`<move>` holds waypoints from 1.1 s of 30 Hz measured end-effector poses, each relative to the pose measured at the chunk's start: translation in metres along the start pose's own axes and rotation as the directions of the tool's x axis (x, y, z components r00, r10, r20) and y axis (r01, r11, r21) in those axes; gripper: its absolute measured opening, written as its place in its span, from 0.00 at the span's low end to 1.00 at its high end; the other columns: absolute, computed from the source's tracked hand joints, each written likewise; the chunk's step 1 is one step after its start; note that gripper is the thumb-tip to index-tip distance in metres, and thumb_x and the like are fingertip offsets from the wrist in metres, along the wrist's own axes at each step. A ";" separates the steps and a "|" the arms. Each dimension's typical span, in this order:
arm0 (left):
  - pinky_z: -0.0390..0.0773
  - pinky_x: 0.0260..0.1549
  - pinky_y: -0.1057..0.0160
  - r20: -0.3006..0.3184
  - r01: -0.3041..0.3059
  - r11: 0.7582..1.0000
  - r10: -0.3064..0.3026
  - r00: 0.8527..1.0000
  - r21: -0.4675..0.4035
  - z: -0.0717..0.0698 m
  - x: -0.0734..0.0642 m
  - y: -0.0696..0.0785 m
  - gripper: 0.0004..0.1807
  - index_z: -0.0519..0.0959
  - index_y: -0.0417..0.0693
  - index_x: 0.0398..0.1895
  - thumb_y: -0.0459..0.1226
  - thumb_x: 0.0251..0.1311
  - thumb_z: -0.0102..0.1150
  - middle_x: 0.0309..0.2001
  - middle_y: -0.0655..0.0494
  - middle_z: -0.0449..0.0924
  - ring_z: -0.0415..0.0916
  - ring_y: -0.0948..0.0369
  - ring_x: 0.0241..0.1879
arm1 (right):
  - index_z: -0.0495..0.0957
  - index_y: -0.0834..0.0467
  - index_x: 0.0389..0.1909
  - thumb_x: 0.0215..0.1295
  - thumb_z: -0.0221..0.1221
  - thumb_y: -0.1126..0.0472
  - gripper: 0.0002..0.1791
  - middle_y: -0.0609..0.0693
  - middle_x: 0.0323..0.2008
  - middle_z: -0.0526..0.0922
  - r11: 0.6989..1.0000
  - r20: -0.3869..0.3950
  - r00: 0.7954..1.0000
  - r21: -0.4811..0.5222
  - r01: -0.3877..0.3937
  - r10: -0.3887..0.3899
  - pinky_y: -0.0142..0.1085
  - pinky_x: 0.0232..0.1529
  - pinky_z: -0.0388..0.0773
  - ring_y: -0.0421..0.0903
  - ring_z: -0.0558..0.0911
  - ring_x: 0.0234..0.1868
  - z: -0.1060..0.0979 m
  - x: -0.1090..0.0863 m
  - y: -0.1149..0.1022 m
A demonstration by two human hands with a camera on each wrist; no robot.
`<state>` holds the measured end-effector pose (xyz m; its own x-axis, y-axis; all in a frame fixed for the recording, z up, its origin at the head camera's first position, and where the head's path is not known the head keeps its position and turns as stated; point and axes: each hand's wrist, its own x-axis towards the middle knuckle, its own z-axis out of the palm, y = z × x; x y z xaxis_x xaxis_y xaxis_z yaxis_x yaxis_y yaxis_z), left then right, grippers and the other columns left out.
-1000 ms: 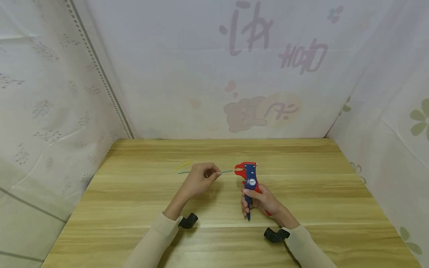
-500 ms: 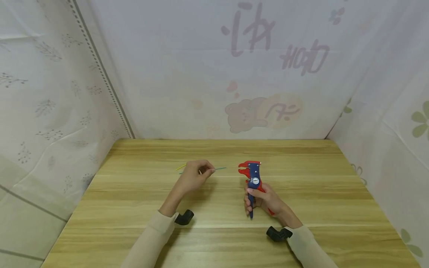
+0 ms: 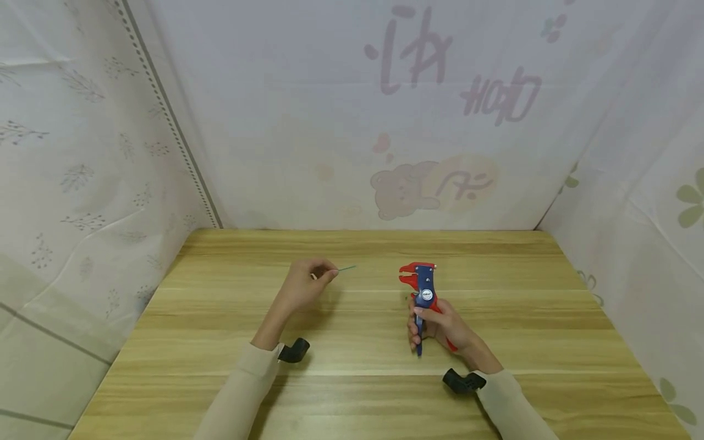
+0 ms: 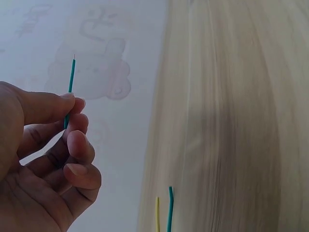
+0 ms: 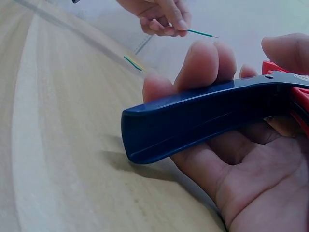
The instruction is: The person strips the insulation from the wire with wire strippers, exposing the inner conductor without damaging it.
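Observation:
My left hand point(image 3: 308, 284) pinches a short green wire point(image 4: 72, 77) between thumb and index finger. The wire's upper end shows a thin bare tip, and the other fingers are bent below it. My right hand point(image 3: 442, 327) grips a blue-and-red wire stripper point(image 3: 425, 284) by its handles, fingers wrapped round the blue handle point(image 5: 207, 113). The stripper stands roughly upright in the head view; its red jaws face left, parted, with nothing between them. A gap separates the wire from the jaws. Another green wire point(image 4: 170, 210) and a yellow wire point(image 4: 157, 215) lie on the table beyond the left hand.
The wood-grain table point(image 3: 352, 354) reaches back to a printed cloth wall point(image 3: 302, 122), with more cloth at both sides. Black wrist mounts point(image 3: 294, 350) sit at both cuffs. The left hand hides the two lying wires in the head view.
My left hand has moved left and slightly away with the green wire, covering the lying wires in the head view. My right hand has shifted a little right with the stripper.

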<state>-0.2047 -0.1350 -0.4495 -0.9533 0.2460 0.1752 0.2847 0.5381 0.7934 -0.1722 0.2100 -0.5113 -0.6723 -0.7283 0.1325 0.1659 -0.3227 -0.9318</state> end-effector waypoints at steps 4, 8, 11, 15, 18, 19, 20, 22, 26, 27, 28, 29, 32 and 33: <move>0.72 0.27 0.66 -0.022 0.022 1.000 -0.021 1.000 0.009 -0.007 0.000 -0.005 0.10 0.87 0.42 0.44 0.40 0.72 0.62 0.37 0.42 0.87 0.76 0.59 0.32 | 0.61 0.73 0.51 0.82 0.39 0.66 0.11 0.52 0.34 0.83 1.000 -0.011 1.000 -0.011 0.000 0.000 0.43 0.41 0.88 0.46 0.83 0.31 -0.003 -0.002 -0.002; 0.74 0.28 0.65 -0.043 0.043 0.999 -0.042 0.998 0.017 -0.013 0.000 -0.011 0.10 0.86 0.43 0.46 0.40 0.72 0.62 0.39 0.43 0.88 0.77 0.58 0.34 | 0.62 0.71 0.51 0.82 0.38 0.66 0.11 0.52 0.35 0.83 1.000 -0.016 1.000 -0.004 0.006 -0.006 0.44 0.41 0.88 0.46 0.83 0.31 -0.007 -0.005 -0.003; 0.74 0.28 0.64 -0.057 0.061 0.998 -0.059 0.997 0.019 -0.017 0.001 -0.017 0.11 0.86 0.43 0.47 0.40 0.72 0.62 0.39 0.42 0.87 0.78 0.57 0.35 | 0.63 0.70 0.52 0.82 0.37 0.66 0.10 0.52 0.35 0.83 1.000 -0.017 1.000 0.011 0.009 -0.009 0.44 0.42 0.88 0.46 0.84 0.32 -0.011 -0.006 -0.004; 0.75 0.30 0.64 -0.083 0.069 0.997 -0.066 0.994 0.025 -0.024 0.001 -0.024 0.11 0.86 0.42 0.47 0.39 0.71 0.62 0.39 0.42 0.87 0.78 0.56 0.36 | 0.64 0.68 0.53 0.82 0.36 0.67 0.11 0.53 0.35 0.82 0.999 -0.010 1.000 0.032 0.022 -0.022 0.44 0.42 0.88 0.47 0.83 0.32 -0.015 -0.008 -0.004; 0.75 0.32 0.64 -0.102 0.072 0.997 -0.069 0.992 0.030 -0.028 0.000 -0.030 0.11 0.87 0.42 0.47 0.39 0.71 0.63 0.39 0.44 0.87 0.78 0.55 0.36 | 0.64 0.68 0.53 0.82 0.35 0.67 0.11 0.53 0.36 0.82 0.999 -0.008 1.000 0.040 0.030 -0.029 0.44 0.43 0.88 0.47 0.83 0.32 -0.018 -0.010 -0.005; 0.76 0.33 0.64 -0.106 0.073 0.997 -0.069 0.992 0.031 -0.030 0.000 -0.032 0.11 0.86 0.41 0.47 0.39 0.71 0.63 0.39 0.44 0.87 0.78 0.55 0.37 | 0.64 0.69 0.53 0.82 0.34 0.67 0.12 0.53 0.36 0.82 0.999 -0.007 0.999 0.042 0.032 -0.031 0.44 0.43 0.88 0.47 0.83 0.32 -0.019 -0.010 -0.006; 0.76 0.33 0.63 -0.111 0.074 0.997 -0.070 0.991 0.033 -0.031 0.000 -0.034 0.11 0.86 0.41 0.47 0.39 0.71 0.63 0.39 0.45 0.87 0.78 0.55 0.37 | 0.63 0.69 0.53 0.82 0.34 0.67 0.12 0.53 0.36 0.82 0.999 -0.010 1.000 0.044 0.030 -0.030 0.44 0.43 0.87 0.47 0.84 0.33 -0.020 -0.011 -0.006; 0.77 0.36 0.62 -0.123 0.075 0.996 -0.070 0.990 0.036 -0.033 0.000 -0.037 0.11 0.87 0.41 0.47 0.39 0.70 0.63 0.39 0.47 0.88 0.79 0.54 0.38 | 0.64 0.68 0.53 0.83 0.34 0.67 0.12 0.53 0.35 0.82 0.998 -0.009 0.999 0.047 0.033 -0.033 0.44 0.43 0.87 0.47 0.84 0.33 -0.022 -0.012 -0.007; 0.79 0.40 0.58 -0.146 0.083 0.996 -0.076 0.986 0.045 -0.038 0.000 -0.044 0.10 0.87 0.41 0.46 0.39 0.70 0.63 0.40 0.47 0.89 0.80 0.52 0.40 | 0.63 0.68 0.53 0.83 0.33 0.67 0.12 0.53 0.35 0.82 0.998 -0.012 0.999 0.054 0.038 -0.037 0.44 0.44 0.87 0.47 0.84 0.33 -0.025 -0.015 -0.008; 0.79 0.41 0.58 -0.149 0.089 0.995 -0.081 0.986 0.050 -0.039 0.000 -0.046 0.10 0.87 0.41 0.46 0.38 0.71 0.63 0.40 0.47 0.89 0.81 0.52 0.40 | 0.64 0.67 0.53 0.83 0.33 0.67 0.12 0.53 0.35 0.82 0.998 -0.015 0.999 0.053 0.041 -0.040 0.44 0.44 0.87 0.47 0.84 0.33 -0.026 -0.016 -0.009; 0.79 0.42 0.58 -0.154 0.099 0.994 -0.090 0.984 0.051 -0.040 -0.001 -0.047 0.10 0.87 0.41 0.46 0.38 0.71 0.63 0.40 0.47 0.89 0.80 0.52 0.41 | 0.64 0.67 0.53 0.83 0.33 0.67 0.12 0.53 0.35 0.82 0.998 -0.020 0.999 0.053 0.041 -0.040 0.44 0.44 0.87 0.46 0.84 0.33 -0.026 -0.016 -0.009; 0.79 0.42 0.59 -0.156 0.108 0.993 -0.099 0.983 0.053 -0.042 -0.001 -0.049 0.10 0.87 0.41 0.46 0.38 0.71 0.63 0.41 0.47 0.88 0.80 0.52 0.41 | 0.63 0.68 0.53 0.82 0.33 0.67 0.12 0.53 0.35 0.82 0.998 -0.023 0.999 0.056 0.041 -0.040 0.44 0.44 0.87 0.46 0.84 0.33 -0.027 -0.017 -0.010; 0.79 0.39 0.61 -0.162 0.134 0.990 -0.124 0.979 0.049 -0.045 -0.002 -0.055 0.11 0.87 0.40 0.47 0.38 0.71 0.63 0.41 0.46 0.88 0.80 0.52 0.39 | 0.64 0.67 0.53 0.83 0.32 0.68 0.12 0.53 0.36 0.83 0.996 -0.020 0.999 0.075 0.047 -0.046 0.44 0.44 0.87 0.47 0.85 0.34 -0.030 -0.019 -0.010; 0.78 0.37 0.62 -0.166 0.145 0.988 -0.135 0.977 0.048 -0.046 -0.003 -0.057 0.11 0.87 0.40 0.47 0.38 0.71 0.63 0.40 0.45 0.88 0.80 0.52 0.38 | 0.64 0.67 0.54 0.83 0.32 0.68 0.13 0.53 0.36 0.83 0.995 -0.018 0.999 0.083 0.049 -0.048 0.44 0.45 0.87 0.47 0.85 0.35 -0.031 -0.019 -0.010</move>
<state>-0.2232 -0.2035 -0.4682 -0.9864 0.0339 0.1610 0.1484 0.6061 0.7814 -0.1834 0.2461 -0.5145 -0.6923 -0.7010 0.1711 0.1918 -0.4074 -0.8929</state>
